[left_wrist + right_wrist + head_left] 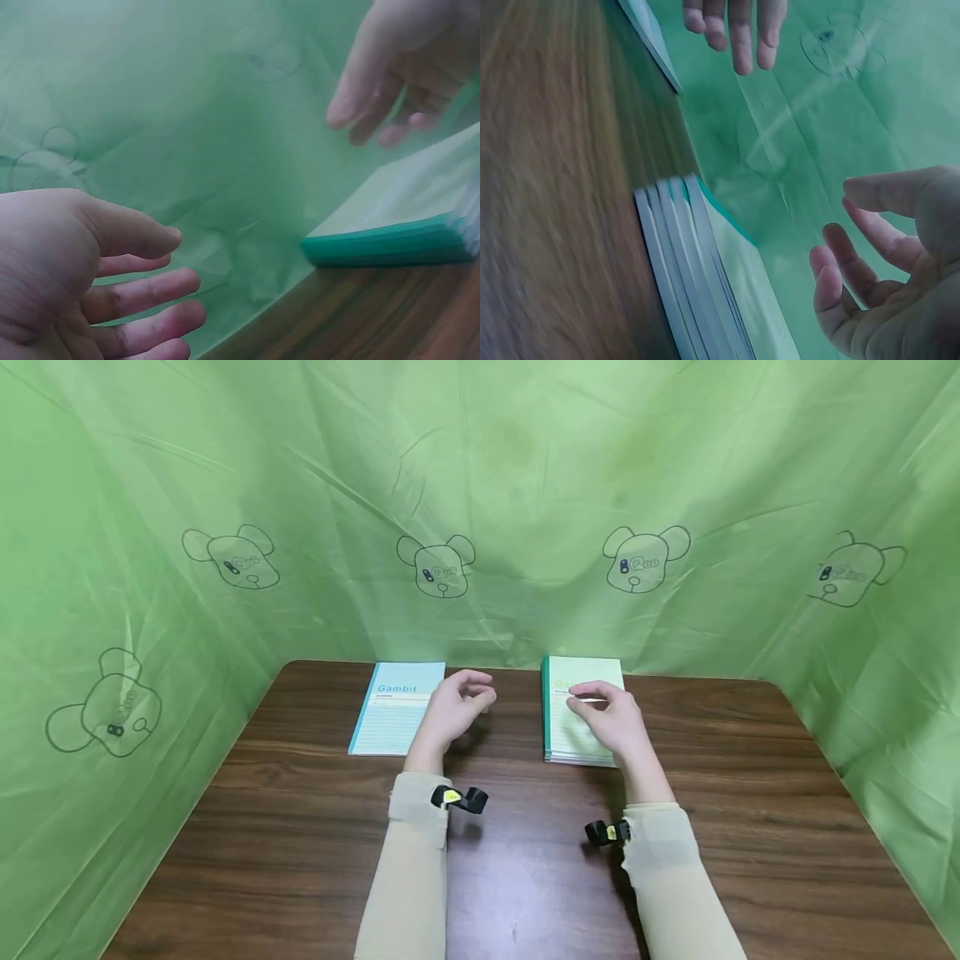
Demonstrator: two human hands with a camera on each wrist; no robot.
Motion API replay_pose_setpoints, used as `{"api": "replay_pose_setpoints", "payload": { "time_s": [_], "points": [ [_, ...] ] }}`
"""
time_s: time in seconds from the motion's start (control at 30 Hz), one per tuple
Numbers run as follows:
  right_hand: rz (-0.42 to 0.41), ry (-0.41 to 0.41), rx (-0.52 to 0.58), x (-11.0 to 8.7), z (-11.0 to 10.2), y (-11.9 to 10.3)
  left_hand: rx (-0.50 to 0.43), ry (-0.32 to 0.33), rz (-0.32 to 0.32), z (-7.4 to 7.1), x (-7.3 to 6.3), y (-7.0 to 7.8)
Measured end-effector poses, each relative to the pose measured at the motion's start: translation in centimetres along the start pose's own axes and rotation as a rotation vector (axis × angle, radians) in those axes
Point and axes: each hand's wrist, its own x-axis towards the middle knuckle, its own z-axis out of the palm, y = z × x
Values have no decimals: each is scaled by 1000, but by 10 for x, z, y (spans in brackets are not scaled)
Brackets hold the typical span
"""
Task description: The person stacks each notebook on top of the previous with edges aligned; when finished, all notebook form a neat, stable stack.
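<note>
A blue notebook [393, 708] marked "Gambit" lies flat at the back left of the brown table [300, 827]. To its right sits a stack of several green notebooks [581, 727]. My left hand [468, 695] hovers between the two with loosely curled fingers, holding nothing. My right hand [603, 710] hangs just above the green stack, its fingers relaxed and empty. The left wrist view shows my left hand [127, 285] spread, with the green stack [390, 244] beyond it. The right wrist view shows my right hand [870, 262] above the stack's edges [694, 277].
Green plastic sheeting [525, 485] printed with bear outlines walls in the table at the back and both sides. Bare wood stretches from the notebooks to the near edge. A small black camera [459, 798] is strapped to each wrist.
</note>
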Motion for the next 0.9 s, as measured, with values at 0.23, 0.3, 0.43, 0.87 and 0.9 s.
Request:
{"api": "replay_pose_setpoints", "payload": {
  "time_s": [0.23, 0.3, 0.43, 0.87, 0.9],
  "points": [
    [-36, -49, 69, -5, 32, -7, -41, 80, -37, -34, -5, -9],
    [-41, -67, 82, -7, 43, -12, -40, 123, -54, -43, -8, -7],
    [-44, -129, 108, -14, 69, -21, -18, 206, -90, -60, -13, -1],
    [-38, -218, 85, -21, 142, -44, 369, 189, -63, -121, -26, -32],
    [-30, -222, 80, -19, 146, -44, 397, 191, -70, -130, -29, -38]
  ]
}}
